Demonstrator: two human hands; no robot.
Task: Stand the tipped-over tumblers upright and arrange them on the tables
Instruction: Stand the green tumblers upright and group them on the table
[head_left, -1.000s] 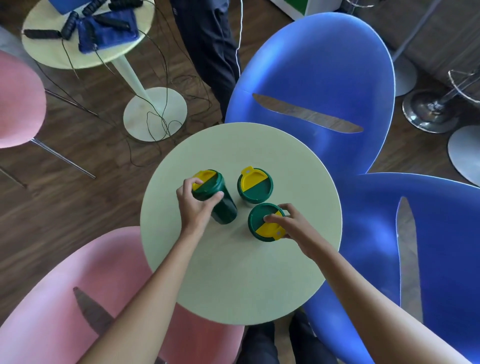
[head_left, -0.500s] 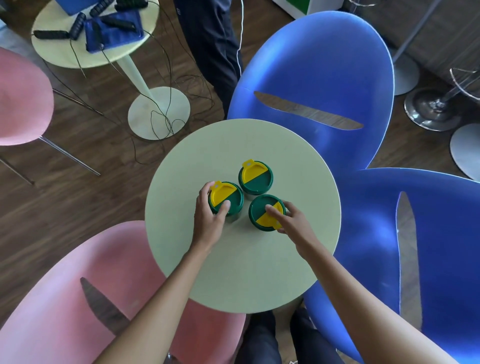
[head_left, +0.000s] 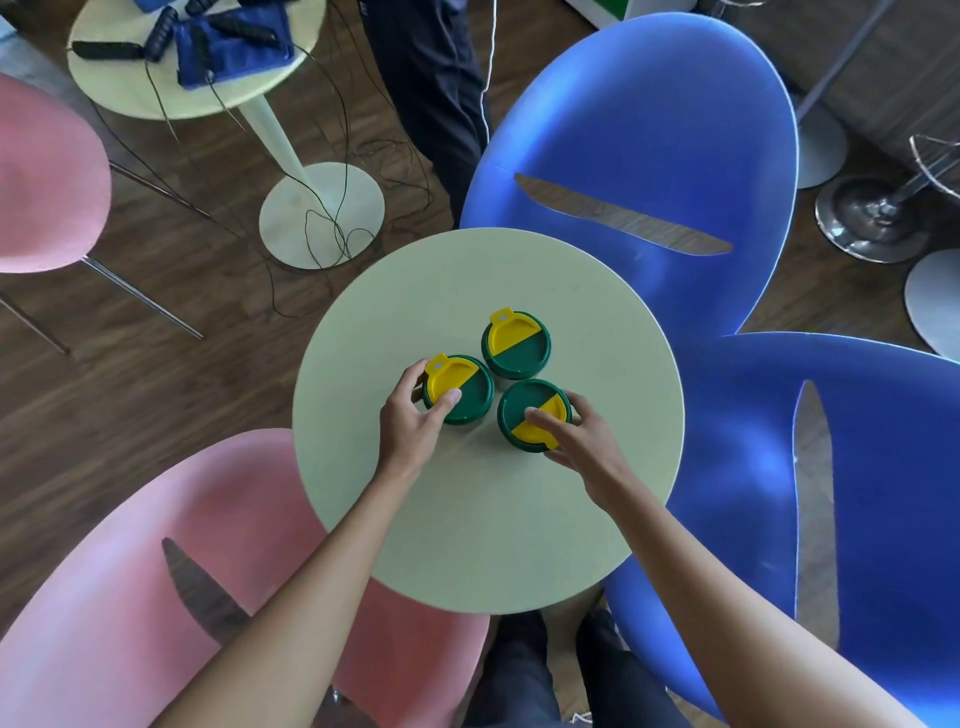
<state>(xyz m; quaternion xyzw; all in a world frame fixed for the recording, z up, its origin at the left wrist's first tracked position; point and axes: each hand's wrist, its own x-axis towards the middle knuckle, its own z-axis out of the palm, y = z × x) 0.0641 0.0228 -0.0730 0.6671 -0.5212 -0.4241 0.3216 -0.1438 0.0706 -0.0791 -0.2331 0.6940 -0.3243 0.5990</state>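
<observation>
Both hands grip upright green tumblers: left hand (head_left: 415, 423) pinching one lid (head_left: 457, 388), right hand (head_left: 574, 436) another (head_left: 535, 415). Arranging seems underway; next probably nudging them together on the desk (head_left: 467, 545).

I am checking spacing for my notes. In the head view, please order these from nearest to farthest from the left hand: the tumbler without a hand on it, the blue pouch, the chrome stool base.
From the left hand:
1. Free tumbler, on the near table.
2. Blue pouch, on the far table, upper left.
3. Chrome stool base, on the floor, far right.
</observation>
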